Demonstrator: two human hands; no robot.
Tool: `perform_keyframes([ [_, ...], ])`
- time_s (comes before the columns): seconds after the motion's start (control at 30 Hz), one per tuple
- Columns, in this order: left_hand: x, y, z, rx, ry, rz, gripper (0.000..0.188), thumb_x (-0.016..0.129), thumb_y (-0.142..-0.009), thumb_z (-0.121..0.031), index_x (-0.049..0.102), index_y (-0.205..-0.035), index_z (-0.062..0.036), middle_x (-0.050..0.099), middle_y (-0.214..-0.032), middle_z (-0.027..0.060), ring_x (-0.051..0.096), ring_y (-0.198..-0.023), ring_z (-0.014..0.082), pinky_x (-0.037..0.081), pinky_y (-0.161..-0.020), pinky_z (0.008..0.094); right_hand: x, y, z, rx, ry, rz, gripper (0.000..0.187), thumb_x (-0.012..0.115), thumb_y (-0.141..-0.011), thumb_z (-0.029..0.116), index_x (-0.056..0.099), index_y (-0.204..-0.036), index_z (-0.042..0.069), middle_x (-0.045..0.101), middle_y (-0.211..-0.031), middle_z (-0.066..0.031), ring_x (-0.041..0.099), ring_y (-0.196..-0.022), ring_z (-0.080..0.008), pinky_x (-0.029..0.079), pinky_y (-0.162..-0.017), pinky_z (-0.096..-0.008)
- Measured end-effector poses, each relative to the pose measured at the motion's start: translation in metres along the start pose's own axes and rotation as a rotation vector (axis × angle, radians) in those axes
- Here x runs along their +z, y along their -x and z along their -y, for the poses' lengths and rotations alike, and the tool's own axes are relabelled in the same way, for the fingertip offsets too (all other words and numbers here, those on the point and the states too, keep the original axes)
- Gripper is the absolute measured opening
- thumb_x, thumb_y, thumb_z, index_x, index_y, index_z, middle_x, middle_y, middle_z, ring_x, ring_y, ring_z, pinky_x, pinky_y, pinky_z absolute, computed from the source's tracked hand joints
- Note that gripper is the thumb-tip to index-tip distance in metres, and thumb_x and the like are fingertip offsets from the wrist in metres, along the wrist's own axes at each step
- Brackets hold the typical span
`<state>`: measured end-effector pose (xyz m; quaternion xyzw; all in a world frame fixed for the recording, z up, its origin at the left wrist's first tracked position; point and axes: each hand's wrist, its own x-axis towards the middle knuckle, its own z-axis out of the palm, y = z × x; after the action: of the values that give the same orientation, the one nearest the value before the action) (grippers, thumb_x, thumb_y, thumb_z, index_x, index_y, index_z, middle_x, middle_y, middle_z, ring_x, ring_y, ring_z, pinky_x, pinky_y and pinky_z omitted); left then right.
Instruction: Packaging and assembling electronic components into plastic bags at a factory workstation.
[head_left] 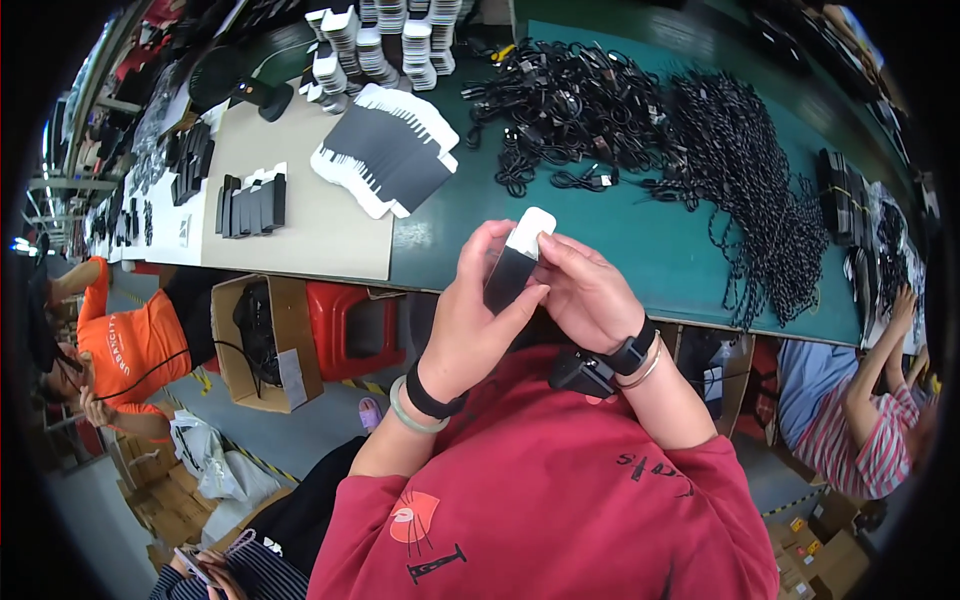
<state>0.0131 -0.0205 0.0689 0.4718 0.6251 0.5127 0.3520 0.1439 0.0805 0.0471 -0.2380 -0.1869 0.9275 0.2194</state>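
Note:
Just off the table's front edge, my left hand (466, 325) is closed round a narrow black box (509, 276). A white flap (534, 226) stands up from the box's far end. My right hand (592, 292) is against the other side, its thumb pressing on the flap; its other fingers are partly hidden. Beyond my hands lies a fanned stack of flat black-and-white box blanks (385, 150). To the right of the blanks is a heap of coiled black cables (570, 105), and next to it a pile of black-and-white braided cords (745, 180).
Folded black boxes (252, 205) stand in a row on a beige board (340, 245) at the left. A small fan (262, 98) and tall stacks of blanks (375, 45) stand behind. People (145, 340) are at both sides. Below the table are a red stool (345, 330) and a carton (290, 375).

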Motion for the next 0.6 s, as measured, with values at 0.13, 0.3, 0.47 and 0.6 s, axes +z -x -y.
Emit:
perform_keyframes([
  [0.13,0.007,-0.001,0.000,0.064,-0.090,0.043,0.061,0.070,-0.090,-0.005,0.038,-0.142,-0.0050,0.060,-0.125,0.0133,0.059,-0.119,0.0245,0.045,-0.102,0.0346,-0.009,0.003,0.000,-0.010,0.077,-0.034,0.028,0.057,-0.102,0.016,0.062,-0.125,0.001,0.067,-0.115,-0.0036,0.064,-0.098,-0.0138,0.052,-0.086,-0.0283],
  [0.3,0.003,-0.002,0.003,0.088,-0.156,0.065,0.053,0.069,-0.091,-0.009,0.043,-0.136,-0.0051,0.060,-0.128,0.0171,0.061,-0.120,0.0339,0.047,-0.100,0.0369,-0.013,0.007,-0.002,-0.169,0.432,-0.063,0.032,0.057,-0.102,0.016,0.062,-0.128,-0.001,0.068,-0.120,-0.0064,0.065,-0.104,-0.0139,0.052,-0.090,-0.0288],
  [0.47,-0.002,0.000,0.001,-0.035,-0.190,0.089,0.056,0.068,-0.091,-0.009,0.039,-0.138,-0.0070,0.061,-0.125,0.0204,0.064,-0.112,0.0377,0.051,-0.094,0.0383,-0.009,0.010,-0.001,-0.144,0.345,-0.086,0.034,0.056,-0.103,0.018,0.062,-0.129,-0.004,0.067,-0.124,-0.0117,0.065,-0.109,-0.0154,0.053,-0.095,-0.0294],
  [0.6,-0.004,0.000,-0.011,-0.139,-0.249,0.110,0.063,0.068,-0.091,-0.009,0.033,-0.143,-0.0079,0.061,-0.122,0.0240,0.065,-0.107,0.0405,0.053,-0.088,0.0410,-0.008,0.012,0.002,-0.165,0.453,-0.054,0.034,0.055,-0.104,0.017,0.062,-0.127,-0.006,0.067,-0.122,-0.0134,0.065,-0.110,-0.0168,0.053,-0.097,-0.0291],
])
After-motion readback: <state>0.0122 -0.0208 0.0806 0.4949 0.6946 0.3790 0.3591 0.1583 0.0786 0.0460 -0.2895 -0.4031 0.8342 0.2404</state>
